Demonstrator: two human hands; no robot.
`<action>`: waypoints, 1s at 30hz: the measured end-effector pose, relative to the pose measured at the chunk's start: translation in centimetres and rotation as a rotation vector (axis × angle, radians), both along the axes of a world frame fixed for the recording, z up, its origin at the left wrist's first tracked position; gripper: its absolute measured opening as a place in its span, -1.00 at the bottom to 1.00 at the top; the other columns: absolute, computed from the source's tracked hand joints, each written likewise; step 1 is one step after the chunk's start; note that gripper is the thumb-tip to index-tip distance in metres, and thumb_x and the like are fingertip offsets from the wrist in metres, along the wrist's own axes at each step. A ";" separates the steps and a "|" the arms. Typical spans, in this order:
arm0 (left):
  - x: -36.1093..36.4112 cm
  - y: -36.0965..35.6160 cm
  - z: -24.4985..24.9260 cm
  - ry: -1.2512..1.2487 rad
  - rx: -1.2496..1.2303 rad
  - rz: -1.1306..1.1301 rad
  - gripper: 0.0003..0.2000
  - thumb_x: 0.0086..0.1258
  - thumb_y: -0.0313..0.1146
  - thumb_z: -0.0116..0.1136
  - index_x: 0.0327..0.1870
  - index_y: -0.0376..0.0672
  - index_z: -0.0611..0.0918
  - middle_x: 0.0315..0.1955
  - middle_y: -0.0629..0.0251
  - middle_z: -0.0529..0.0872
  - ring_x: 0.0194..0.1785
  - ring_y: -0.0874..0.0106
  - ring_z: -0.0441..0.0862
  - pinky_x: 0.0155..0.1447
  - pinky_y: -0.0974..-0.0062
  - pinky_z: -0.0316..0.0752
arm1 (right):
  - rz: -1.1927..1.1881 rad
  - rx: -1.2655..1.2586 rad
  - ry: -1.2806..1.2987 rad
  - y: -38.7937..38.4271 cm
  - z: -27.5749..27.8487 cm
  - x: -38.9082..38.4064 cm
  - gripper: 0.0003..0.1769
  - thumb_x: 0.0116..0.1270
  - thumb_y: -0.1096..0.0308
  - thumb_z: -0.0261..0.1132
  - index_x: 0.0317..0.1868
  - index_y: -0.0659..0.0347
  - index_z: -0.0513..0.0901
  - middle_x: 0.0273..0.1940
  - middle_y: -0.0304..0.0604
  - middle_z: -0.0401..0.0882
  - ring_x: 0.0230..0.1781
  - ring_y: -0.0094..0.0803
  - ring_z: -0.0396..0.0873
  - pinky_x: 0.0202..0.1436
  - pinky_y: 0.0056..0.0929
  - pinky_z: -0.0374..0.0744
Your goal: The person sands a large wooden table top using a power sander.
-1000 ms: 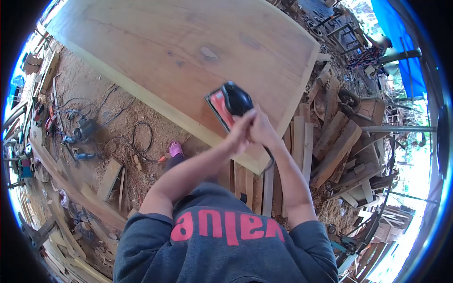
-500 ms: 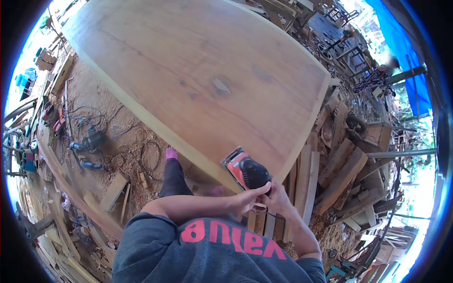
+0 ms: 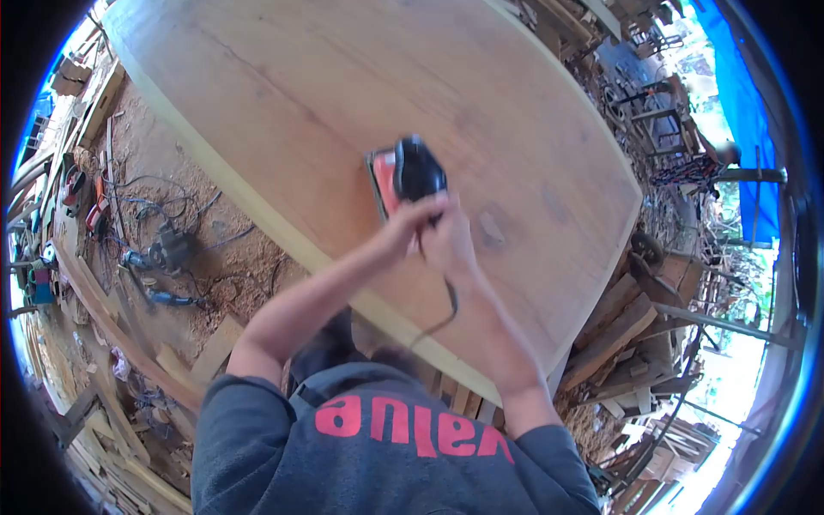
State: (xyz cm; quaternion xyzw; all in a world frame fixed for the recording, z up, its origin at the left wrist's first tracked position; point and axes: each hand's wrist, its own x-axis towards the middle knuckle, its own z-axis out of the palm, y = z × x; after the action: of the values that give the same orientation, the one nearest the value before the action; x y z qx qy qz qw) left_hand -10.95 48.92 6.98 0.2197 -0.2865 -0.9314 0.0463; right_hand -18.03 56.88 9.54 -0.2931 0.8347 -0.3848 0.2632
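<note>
A red and black power sander (image 3: 407,176) rests on a broad, smooth wooden slab (image 3: 343,94), left of a grey patch in the wood. My left hand (image 3: 410,225) is closed on the near end of the sander. Beside it, my right hand (image 3: 449,230) is closed round the same black end. Some fingers of both hands are hidden or blurred. A dark cord (image 3: 452,300) hangs from the sander past my right forearm and over the slab's near edge.
On the sawdust-covered floor at left lie power tools (image 3: 172,251) with cables and long boards (image 3: 116,318). Wood offcuts (image 3: 622,339) are piled at right. A person (image 3: 699,167) in patterned clothes is at the far right, near a blue tarp (image 3: 738,103).
Both hands have carried the sander away from the slab's near corner, forward and left towards its middle. My arms are now stretched further out, and the view has shifted slightly.
</note>
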 end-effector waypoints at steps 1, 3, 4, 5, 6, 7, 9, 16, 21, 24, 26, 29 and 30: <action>-0.6 -2.4 0.6 0.007 -0.032 -0.012 -0.71 0.30 -0.03 0.20 -0.18 -0.06 0.59 -0.42 0.42 0.62 -0.39 0.56 0.59 -0.43 0.55 0.46 | -0.001 0.009 -0.001 -2.4 -0.1 -1.0 -0.63 0.19 0.37 0.24 -0.11 0.39 0.31 -0.31 0.35 0.59 -0.22 0.25 0.60 -0.23 -0.02 0.57; -2.6 -4.9 -1.1 0.002 -0.028 0.051 -0.72 0.25 -0.02 0.22 -0.33 -0.03 0.56 -0.54 0.43 0.57 -0.54 0.57 0.54 -0.55 0.56 0.37 | -0.003 0.058 -0.105 -5.8 0.1 -2.7 -0.63 0.19 0.37 0.25 -0.10 0.41 0.34 -0.30 0.32 0.60 -0.21 0.15 0.64 -0.23 -0.11 0.59; -2.7 -5.1 -0.8 -0.004 -0.018 0.045 -0.72 0.25 -0.02 0.22 -0.33 -0.03 0.56 -0.54 0.43 0.57 -0.54 0.57 0.54 -0.55 0.56 0.37 | -0.008 0.068 -0.111 -6.3 -0.2 -3.1 -0.63 0.19 0.37 0.25 -0.10 0.41 0.34 -0.30 0.32 0.60 -0.21 0.15 0.64 -0.23 -0.11 0.59; -2.8 -5.3 -0.2 -0.038 0.021 0.066 -0.71 0.23 0.00 0.22 -0.37 -0.01 0.53 -0.58 0.45 0.53 -0.58 0.57 0.49 -0.59 0.56 0.31 | 0.058 0.057 0.011 -6.5 -0.2 -3.5 -0.64 0.20 0.22 0.30 -0.14 0.33 0.51 -0.29 0.20 0.65 -0.21 0.05 0.66 -0.27 -0.16 0.60; -2.7 -5.2 0.3 -0.070 0.058 0.082 -0.70 0.21 0.02 0.23 -0.42 0.01 0.51 -0.62 0.47 0.50 -0.63 0.58 0.45 -0.63 0.57 0.25 | 0.120 0.048 0.135 -6.2 -0.2 -3.6 -0.62 0.21 0.08 0.36 -0.18 0.24 0.67 -0.28 0.08 0.71 -0.21 -0.04 0.69 -0.31 -0.22 0.60; -2.6 -4.5 0.4 -0.068 0.062 0.069 -0.70 0.21 0.02 0.23 -0.42 0.01 0.51 -0.62 0.47 0.50 -0.63 0.58 0.45 -0.63 0.57 0.25 | 0.108 0.053 0.136 -5.4 -0.1 -3.4 -0.62 0.21 0.08 0.36 -0.18 0.24 0.67 -0.28 0.08 0.71 -0.21 -0.04 0.69 -0.31 -0.22 0.60; -1.9 -2.9 0.5 -0.094 0.054 0.088 -0.70 0.20 0.03 0.23 -0.41 0.03 0.49 -0.64 0.50 0.46 -0.64 0.58 0.41 -0.63 0.58 0.18 | 0.073 0.074 0.055 -3.5 0.9 -2.2 -0.64 0.20 0.19 0.31 -0.13 0.31 0.55 -0.28 0.15 0.67 -0.21 0.00 0.68 -0.28 -0.20 0.60; 5.7 11.6 1.4 -0.125 0.117 -0.157 -0.54 0.24 0.10 0.22 -0.05 -0.08 0.57 -0.24 0.35 0.61 -0.13 0.47 0.56 -0.02 0.36 0.46 | -0.028 0.115 -0.102 11.6 2.6 5.5 -0.51 0.18 0.46 0.24 0.12 0.36 0.36 -0.23 0.20 0.64 -0.19 -0.01 0.67 -0.14 -0.20 0.60; 9.9 21.4 -1.6 -0.026 0.133 -0.881 -0.22 0.10 0.36 0.19 0.10 -0.20 0.49 -0.13 0.27 0.59 -0.10 0.41 0.57 0.04 0.42 0.44 | -0.127 0.114 -0.084 23.4 4.1 11.7 -0.43 0.15 0.46 0.30 0.19 0.30 0.37 -0.10 0.04 0.65 -0.04 -0.18 0.64 0.01 -0.26 0.58; 11.7 24.1 -1.1 -0.033 0.145 -0.943 -0.20 0.05 0.46 0.12 0.08 -0.09 0.42 -0.17 0.21 0.55 -0.07 0.35 0.55 -0.01 0.37 0.45 | -0.116 0.197 -0.113 26.6 4.2 12.8 -0.45 0.14 0.45 0.32 0.16 0.30 0.41 -0.11 0.00 0.65 -0.03 -0.24 0.63 0.03 -0.29 0.57; 11.8 23.1 -1.1 -0.038 0.193 -0.958 -0.20 0.06 0.46 0.12 0.09 -0.09 0.41 -0.17 0.20 0.56 -0.06 0.35 0.55 0.00 0.37 0.45 | -0.080 0.227 -0.079 26.4 4.3 12.6 -0.48 0.13 0.45 0.32 0.14 0.29 0.44 -0.13 -0.01 0.65 -0.04 -0.26 0.63 0.03 -0.30 0.57; 11.7 19.7 -0.9 -0.017 0.231 -0.962 -0.21 0.09 0.46 0.08 0.08 -0.10 0.43 -0.12 0.18 0.55 -0.05 0.34 0.55 0.03 0.35 0.45 | 0.001 0.254 -0.092 23.5 4.6 11.0 -0.51 0.11 0.47 0.30 0.10 0.30 0.47 -0.15 -0.01 0.66 -0.06 -0.26 0.64 0.01 -0.31 0.58; 11.7 18.6 -1.3 0.011 0.257 -0.946 -0.21 0.10 0.46 0.06 0.09 -0.09 0.43 -0.09 0.18 0.54 -0.04 0.34 0.55 0.04 0.35 0.44 | 0.032 0.235 -0.129 21.9 4.6 10.7 -0.52 0.10 0.47 0.29 0.08 0.31 0.48 -0.16 -0.01 0.66 -0.07 -0.26 0.64 0.00 -0.31 0.58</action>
State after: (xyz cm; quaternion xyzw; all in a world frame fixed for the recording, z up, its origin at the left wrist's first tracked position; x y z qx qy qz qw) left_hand 0.79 67.54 5.64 0.0646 -0.2374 -0.8792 -0.4081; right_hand -7.34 78.76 14.16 -0.2480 0.8505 -0.2985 0.3551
